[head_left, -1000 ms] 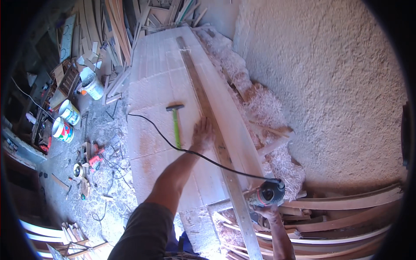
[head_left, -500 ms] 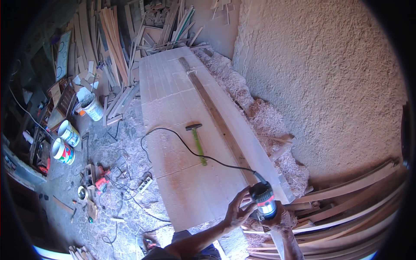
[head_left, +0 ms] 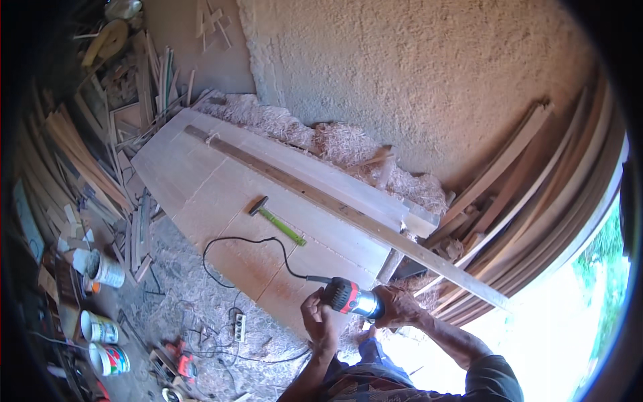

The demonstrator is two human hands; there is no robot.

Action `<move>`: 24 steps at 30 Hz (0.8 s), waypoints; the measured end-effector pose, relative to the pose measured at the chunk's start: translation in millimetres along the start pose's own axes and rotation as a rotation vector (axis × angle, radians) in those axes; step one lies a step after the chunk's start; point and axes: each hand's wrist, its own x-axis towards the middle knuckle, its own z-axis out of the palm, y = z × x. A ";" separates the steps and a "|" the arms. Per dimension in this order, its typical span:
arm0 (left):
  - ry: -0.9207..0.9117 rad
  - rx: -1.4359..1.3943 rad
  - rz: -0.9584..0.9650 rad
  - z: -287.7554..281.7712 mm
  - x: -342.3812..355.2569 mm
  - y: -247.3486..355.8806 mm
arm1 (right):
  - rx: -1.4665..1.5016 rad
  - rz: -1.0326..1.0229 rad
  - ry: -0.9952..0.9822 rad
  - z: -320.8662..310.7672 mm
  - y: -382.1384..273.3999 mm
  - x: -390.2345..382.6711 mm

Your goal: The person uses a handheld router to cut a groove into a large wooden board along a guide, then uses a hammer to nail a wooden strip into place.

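Observation:
My right hand (head_left: 400,308) grips a black, red and silver power router (head_left: 351,298) by its silver end. My left hand (head_left: 317,315) has its fingers curled at the black end of the router. A black cord runs from the tool across the large pale board (head_left: 221,174). On that board lie a green-handled hammer (head_left: 284,228) and a long straight wooden strip (head_left: 301,191), which reaches past the board's right end.
Bent planks (head_left: 522,187) lean at the right beside bright daylight. Shavings (head_left: 338,144) line the textured wall. Offcuts (head_left: 87,161) crowd the left. Buckets (head_left: 107,358), a red power tool (head_left: 179,355), a power strip (head_left: 239,327) and cables lie on the dusty floor.
The view has turned rightward. My left hand left the wooden strip for the router, which is now raised and turned sideways between both hands.

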 end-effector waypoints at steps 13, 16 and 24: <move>-0.153 -1.356 -0.262 -206.9 73.5 10.2 | -0.155 -0.141 -0.158 24.5 -70.4 -56.1; 0.039 -1.247 -0.139 -267.1 38.4 19.6 | -0.167 -0.166 -0.240 28.5 -77.2 -63.2; 0.734 -0.941 -0.377 -342.5 -97.1 -9.6 | -0.215 -0.262 -0.341 71.3 -77.1 -85.9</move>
